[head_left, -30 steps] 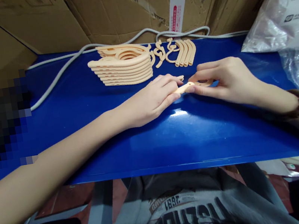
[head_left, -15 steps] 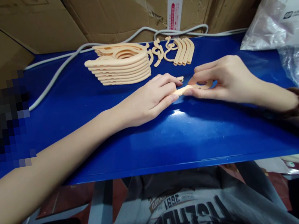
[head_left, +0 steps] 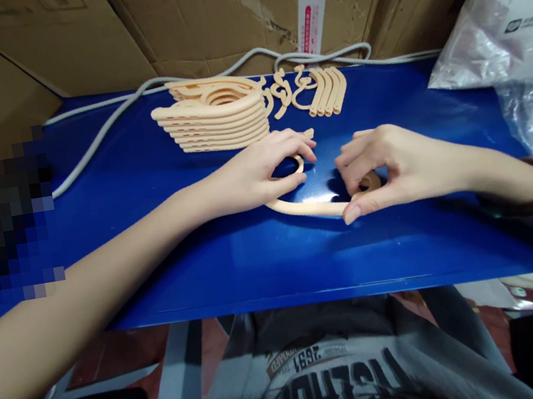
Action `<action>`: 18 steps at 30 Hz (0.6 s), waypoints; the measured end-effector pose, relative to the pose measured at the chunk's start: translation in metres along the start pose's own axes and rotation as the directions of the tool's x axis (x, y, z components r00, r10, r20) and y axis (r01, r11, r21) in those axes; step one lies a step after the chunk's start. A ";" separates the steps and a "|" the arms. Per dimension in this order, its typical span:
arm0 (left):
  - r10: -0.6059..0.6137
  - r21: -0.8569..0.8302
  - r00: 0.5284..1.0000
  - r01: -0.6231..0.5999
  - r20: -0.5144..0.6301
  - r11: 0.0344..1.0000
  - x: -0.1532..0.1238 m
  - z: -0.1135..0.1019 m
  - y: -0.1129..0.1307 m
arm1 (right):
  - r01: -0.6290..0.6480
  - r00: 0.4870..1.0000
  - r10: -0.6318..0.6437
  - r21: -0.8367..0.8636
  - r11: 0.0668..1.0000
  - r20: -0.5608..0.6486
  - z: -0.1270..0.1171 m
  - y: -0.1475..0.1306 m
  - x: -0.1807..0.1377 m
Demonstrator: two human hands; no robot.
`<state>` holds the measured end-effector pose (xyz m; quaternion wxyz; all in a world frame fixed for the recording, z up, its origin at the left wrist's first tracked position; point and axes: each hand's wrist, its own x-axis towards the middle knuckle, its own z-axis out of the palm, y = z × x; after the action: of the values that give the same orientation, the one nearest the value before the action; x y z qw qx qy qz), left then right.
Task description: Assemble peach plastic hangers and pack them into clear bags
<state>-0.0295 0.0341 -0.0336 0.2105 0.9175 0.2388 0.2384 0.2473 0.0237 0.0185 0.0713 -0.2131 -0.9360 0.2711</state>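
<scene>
A beige plastic folding hanger (head_left: 311, 207) lies low over the blue table, its long curved arm running between my hands. My right hand (head_left: 382, 164) pinches the arm's right end with thumb and bent fingers, and a rounded part of the piece shows inside the grip. My left hand (head_left: 272, 168) rests over the left part, thumb and fingers apart, with a looped beige section showing between them. The palm hides how that section joins the arm. Just past the left fingertips, a small beige tip (head_left: 309, 133) sticks out.
Behind my hands a stack of beige hangers (head_left: 214, 123) stands on the blue table (head_left: 257, 268). Loose hooks (head_left: 282, 92) and several curved arms (head_left: 328, 92) lie beside it. A white cable (head_left: 101, 145) runs along the cardboard boxes (head_left: 198, 21). Clear plastic bags (head_left: 481, 24) are at right.
My hands have moved apart, the right one toward me. The left fingers have spread from their pinch. More of the hanger's long arm now shows between the hands.
</scene>
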 end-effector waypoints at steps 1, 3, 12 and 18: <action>0.005 0.007 1.000 -0.005 -0.022 1.000 0.000 0.002 -0.001 | 0.046 0.999 -0.047 -0.044 0.998 -0.023 0.003 0.001 0.001; 0.010 0.020 0.998 -0.009 -0.070 1.000 0.000 0.005 -0.002 | 0.112 0.990 -0.122 -0.126 0.986 -0.071 0.010 0.003 0.003; -0.015 0.072 0.992 0.024 -0.125 0.997 0.000 0.007 0.004 | 0.057 0.957 -0.204 -0.562 0.825 -0.204 0.018 -0.001 0.001; -0.044 0.113 0.989 0.060 -0.143 0.992 0.000 0.010 0.007 | 0.015 0.975 -0.156 -0.657 0.753 -0.156 0.015 -0.003 -0.004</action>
<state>-0.0212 0.0256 -0.0380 0.1453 0.9027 0.2904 0.2822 0.2459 0.0126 0.0076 0.0989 -0.2075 -0.9683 -0.0981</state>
